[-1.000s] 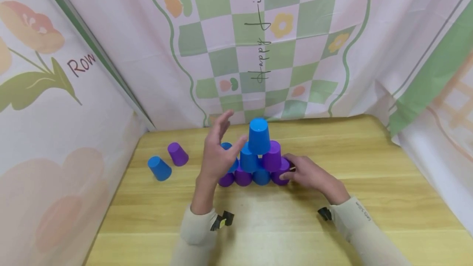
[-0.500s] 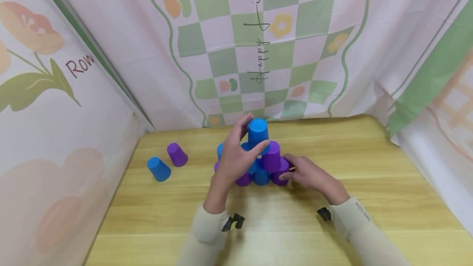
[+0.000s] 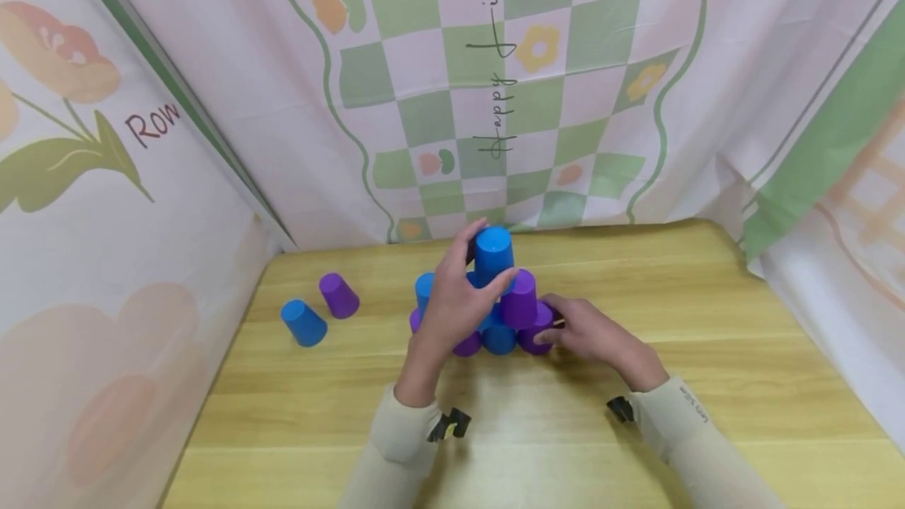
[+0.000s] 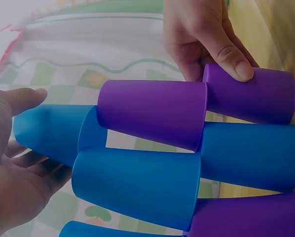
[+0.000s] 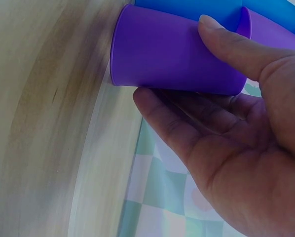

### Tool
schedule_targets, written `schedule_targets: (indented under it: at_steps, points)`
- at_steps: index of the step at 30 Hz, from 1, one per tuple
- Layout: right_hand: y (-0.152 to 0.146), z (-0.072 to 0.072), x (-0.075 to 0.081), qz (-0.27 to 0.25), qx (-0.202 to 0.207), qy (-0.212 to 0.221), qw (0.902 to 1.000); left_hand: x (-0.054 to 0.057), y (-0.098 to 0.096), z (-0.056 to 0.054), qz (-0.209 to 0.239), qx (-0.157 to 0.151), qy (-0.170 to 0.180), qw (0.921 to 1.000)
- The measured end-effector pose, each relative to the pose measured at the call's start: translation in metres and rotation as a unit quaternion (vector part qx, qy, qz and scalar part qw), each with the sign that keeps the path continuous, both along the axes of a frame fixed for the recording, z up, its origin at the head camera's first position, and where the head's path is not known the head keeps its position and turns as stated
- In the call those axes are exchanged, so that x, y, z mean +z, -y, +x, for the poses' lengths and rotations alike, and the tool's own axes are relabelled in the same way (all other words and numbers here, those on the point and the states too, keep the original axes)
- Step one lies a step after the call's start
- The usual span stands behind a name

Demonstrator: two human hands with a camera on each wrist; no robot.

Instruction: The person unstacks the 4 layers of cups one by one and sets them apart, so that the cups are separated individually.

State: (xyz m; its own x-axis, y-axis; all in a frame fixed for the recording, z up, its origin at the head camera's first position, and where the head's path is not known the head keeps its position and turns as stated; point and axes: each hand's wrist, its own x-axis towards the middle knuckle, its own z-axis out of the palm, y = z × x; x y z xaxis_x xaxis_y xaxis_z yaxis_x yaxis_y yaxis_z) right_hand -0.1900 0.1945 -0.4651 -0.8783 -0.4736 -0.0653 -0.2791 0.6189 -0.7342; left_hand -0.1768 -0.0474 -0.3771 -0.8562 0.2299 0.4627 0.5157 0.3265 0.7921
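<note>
Grip of the left hand (image 3: pixel 458 298): curled around the top blue cup (image 3: pixel 493 251), about one cup wide, thumb in front. Cup sits upside down atop the middle-row blue cup (image 4: pixel 135 187) and middle-row purple cup (image 4: pixel 150 111). Right hand (image 3: pixel 592 330) holds the bottom-right purple cup (image 5: pixel 172 52), thumb on its side, index fingertip near its rim. Left of the stack, loose blue cup (image 3: pixel 304 324) and loose purple cup (image 3: pixel 339 296) on the wood-grain surface (image 3: pixel 551 462). Right sleeve (image 3: pixel 710 454): small lettering, not clearly readable. Back curtain (image 3: pixel 601 132) reads "Happy Life", sideways; left curtain (image 3: pixel 49 265), "Row".
</note>
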Motion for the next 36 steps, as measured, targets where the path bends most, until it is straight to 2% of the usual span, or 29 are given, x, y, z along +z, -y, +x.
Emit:
schedule_targets:
  at_steps: [14, 36]
  points:
    - [-0.0007, 0.0, -0.0014, 0.005, -0.004, 0.008, 0.9999, -0.002, 0.0013, 0.0004, -0.003, 0.018, 0.016, 0.9997]
    - [0.0009, -0.0003, -0.0011, 0.005, -0.007, 0.006, 0.9999, 0.0008, 0.0016, 0.001, 0.004, 0.017, 0.005, 0.9998]
